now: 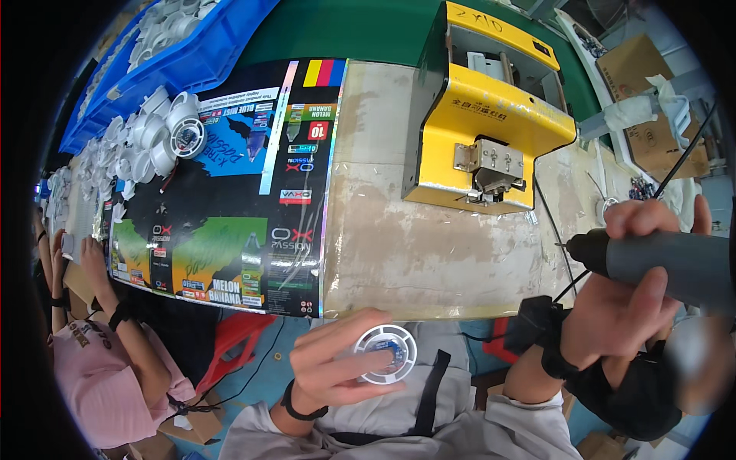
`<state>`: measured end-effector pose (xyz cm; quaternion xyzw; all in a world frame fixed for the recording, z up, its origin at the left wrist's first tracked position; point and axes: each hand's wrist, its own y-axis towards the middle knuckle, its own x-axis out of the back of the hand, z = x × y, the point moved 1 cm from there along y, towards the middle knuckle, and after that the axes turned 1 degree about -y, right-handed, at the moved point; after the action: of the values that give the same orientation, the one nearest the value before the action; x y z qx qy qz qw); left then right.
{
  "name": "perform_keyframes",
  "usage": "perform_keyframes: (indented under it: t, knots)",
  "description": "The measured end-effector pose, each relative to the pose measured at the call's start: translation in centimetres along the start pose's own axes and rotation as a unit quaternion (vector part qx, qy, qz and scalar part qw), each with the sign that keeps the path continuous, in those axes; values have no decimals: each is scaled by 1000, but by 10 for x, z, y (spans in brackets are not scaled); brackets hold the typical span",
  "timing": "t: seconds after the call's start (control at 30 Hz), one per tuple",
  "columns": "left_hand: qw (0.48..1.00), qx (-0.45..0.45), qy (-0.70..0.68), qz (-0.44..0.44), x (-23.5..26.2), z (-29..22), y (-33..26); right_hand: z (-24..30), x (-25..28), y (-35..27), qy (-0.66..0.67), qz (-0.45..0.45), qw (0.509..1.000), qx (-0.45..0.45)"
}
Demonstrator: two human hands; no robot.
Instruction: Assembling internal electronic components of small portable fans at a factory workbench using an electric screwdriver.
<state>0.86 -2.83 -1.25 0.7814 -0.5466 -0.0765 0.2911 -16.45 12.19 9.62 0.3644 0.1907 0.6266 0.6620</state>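
Over my lap, near the table's front edge, my left hand (330, 366) is closed around a round white plastic housing (412, 354). Inside its slotted rim sits a small blue circuit board (395, 349), partly covered by a finger. At the right, raised above the table edge, my right hand (613, 314) grips a grey electric screwdriver (667, 264) with a black nose. Its thin tip points left, apart from the housing. Farther left on the table lies a heap of white plastic housings (138, 146); one housing (187, 138) there shows a circuit board inside.
A yellow machine (498, 107) with a metal head stands at the back right. A blue bin (207, 65) of white parts is at the back left. A printed sheet (307, 215) covers the table's left part. Another person (115, 368) works at the left; cardboard boxes (636, 61) stand right.
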Motion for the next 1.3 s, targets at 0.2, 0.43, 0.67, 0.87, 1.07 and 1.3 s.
perform_keyframes:
  t: [0.2,0.43,0.67,0.87,1.07,1.3]
  knots:
    - [1000,15,16,-10,5,7,0,0,5,7,260,79,959,-85]
    - [999,32,7,-20,11,12,1,3,-8,8,153,15,983,-97]
    - [999,38,-2,-23,10,14,0,-14,-13,5,322,99,933,-129]
    - [999,40,6,-20,10,12,2,-37,-41,5,411,140,899,-54]
    - [999,45,18,-22,10,11,2,-47,-51,6,399,143,906,-14]
    - [999,33,17,-23,6,12,5,-47,-51,5,432,178,877,-113]
